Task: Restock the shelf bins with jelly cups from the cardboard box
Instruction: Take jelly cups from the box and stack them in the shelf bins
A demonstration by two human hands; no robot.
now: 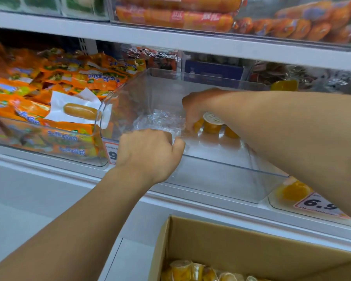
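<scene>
a person is reaching both arms into a clear bin [221, 165] on a white shop shelf [49, 175]. the left hand [148, 153] is curling over its front rim, steadying it. the right hand [193, 110] is pinching jelly cups [212, 123] near the back; setting them upright in rows would work best. the cardboard box [241, 240] is sitting below, holding more cups.

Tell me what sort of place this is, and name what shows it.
Most likely a shop aisle, a grocery or convenience store. White shelves carry clear bins of packaged snacks, price tags are fixed to the bin fronts, and a cardboard box of jelly cups stands open below for restocking.
</scene>
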